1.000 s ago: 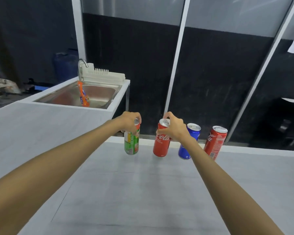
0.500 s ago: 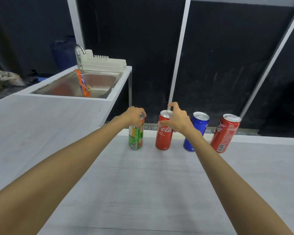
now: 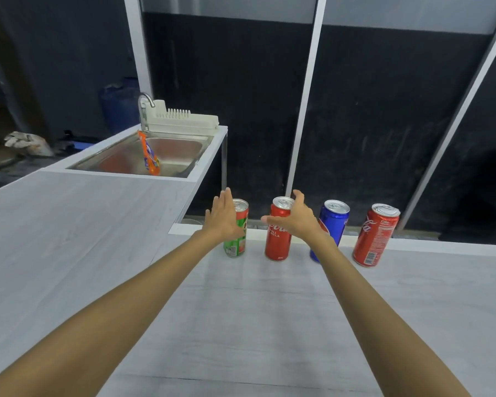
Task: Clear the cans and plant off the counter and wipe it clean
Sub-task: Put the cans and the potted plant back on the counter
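- Nearest the camera, a broad bare stretch of the white counter [image 3: 269, 325] is seen; no cloth and no plant are visible, so wiping is judged not yet begun and the plant cannot be accounted for.
- The left hand [image 3: 224, 219] is held open, fingers spread, just in front of the green can [image 3: 236, 233]; nothing is grasped. Half a second earlier it was closed over that can's top.
- The right hand [image 3: 295, 217] is likewise spread and empty, in front of the near red can [image 3: 278, 229]; earlier its fingers were closed on that can's rim. Both cans have thus been released.
- All four cans are stood upright in a row along the far edge of the counter: green, red, then the blue can [image 3: 334, 222] and the far red can [image 3: 375, 236], apart from one another.
- Farther left, an orange pouch [image 3: 149, 156] is seen leaning in the sink [image 3: 184, 144].
- The cans remain on the counter, so clearing is judged unfinished.
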### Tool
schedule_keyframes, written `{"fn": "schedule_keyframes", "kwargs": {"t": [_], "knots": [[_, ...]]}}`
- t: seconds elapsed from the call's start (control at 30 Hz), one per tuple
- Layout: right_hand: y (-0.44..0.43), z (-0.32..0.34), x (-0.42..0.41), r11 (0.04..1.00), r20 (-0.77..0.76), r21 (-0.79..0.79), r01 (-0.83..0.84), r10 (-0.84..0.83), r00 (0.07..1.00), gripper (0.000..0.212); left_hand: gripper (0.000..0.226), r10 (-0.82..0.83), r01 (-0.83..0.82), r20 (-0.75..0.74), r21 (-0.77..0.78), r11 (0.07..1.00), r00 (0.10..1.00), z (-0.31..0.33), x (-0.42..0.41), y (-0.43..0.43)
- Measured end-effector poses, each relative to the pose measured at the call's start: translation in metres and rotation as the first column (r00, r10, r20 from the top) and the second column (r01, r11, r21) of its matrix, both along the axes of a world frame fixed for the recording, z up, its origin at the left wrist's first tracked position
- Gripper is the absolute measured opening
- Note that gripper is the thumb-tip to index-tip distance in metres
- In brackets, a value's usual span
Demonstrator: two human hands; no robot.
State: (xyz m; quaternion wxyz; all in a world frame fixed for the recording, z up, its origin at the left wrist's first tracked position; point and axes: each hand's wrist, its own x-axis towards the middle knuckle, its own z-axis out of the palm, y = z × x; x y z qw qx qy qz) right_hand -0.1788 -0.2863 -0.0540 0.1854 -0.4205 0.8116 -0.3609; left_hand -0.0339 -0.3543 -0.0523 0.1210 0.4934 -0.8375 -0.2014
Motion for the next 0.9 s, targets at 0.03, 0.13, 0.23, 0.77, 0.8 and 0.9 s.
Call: {"fn": "schedule_keyframes", "kwargs": {"t": [0.03,0.13,0.23,0.77,0.8,0.9], "knots": [[0.001,0.004,0.007,1.000,-0.038,0.024,0.000,0.000,0.999,0.109,0.101,0.007,-0.007,0.017,-0.006,1.000,1.000,0.004,0.006,0.003],[0.010,0.020,0.031,0.998,-0.164,0.035,-0.047,0.052,0.985,0.117,0.096,-0.031,0.032,0.088,-0.007,0.999,0.996,0.023,0.033,0.019],[0.022,0.037,0.058,0.983,-0.196,0.078,-0.164,0.176,0.965,0.114,0.082,-0.112,0.102,0.225,0.056,0.993,0.968,0.050,0.074,0.041],[0.101,0.001,0.304,0.508,0.100,0.229,-0.831,0.836,0.539,0.052,0.032,-0.046,-0.019,0.217,0.288,0.957,0.975,0.079,0.373,0.126],[0.110,-0.008,0.321,0.461,0.129,0.241,-0.854,0.857,0.499,0.058,0.031,-0.045,-0.007,0.182,0.271,0.962,0.982,0.076,0.395,0.132],[0.136,-0.032,0.368,0.396,0.212,0.229,-0.889,0.872,0.442,0.079,0.030,-0.032,0.018,0.056,0.243,0.970,0.998,0.062,0.452,0.152]]}}
